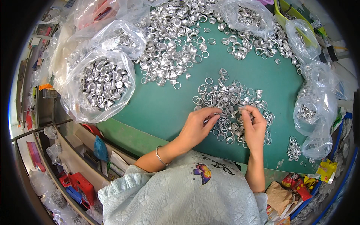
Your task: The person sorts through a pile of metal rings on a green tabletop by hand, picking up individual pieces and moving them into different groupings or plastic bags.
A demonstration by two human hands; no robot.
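Note:
A loose pile of silver metal rings (228,93) lies on the green tabletop in front of me, and both my hands work at its near side. My left hand (198,127) is closed at the pile's left edge, with a silver ring (206,120) showing between thumb and curled fingers. Over the pile's right part, my right hand (254,125) pinches thumb and forefinger together. Whatever sits in that pinch is too small to make out. The fingers hide some of the rings beneath them.
Open plastic bags of rings (103,84) stand at the left, with another bag (247,17) at the back. A large heap of rings (168,48) spreads across the far side. Bags (313,108) and a small ring cluster (294,149) lie right. A yellow-green basket (292,15) stands back right.

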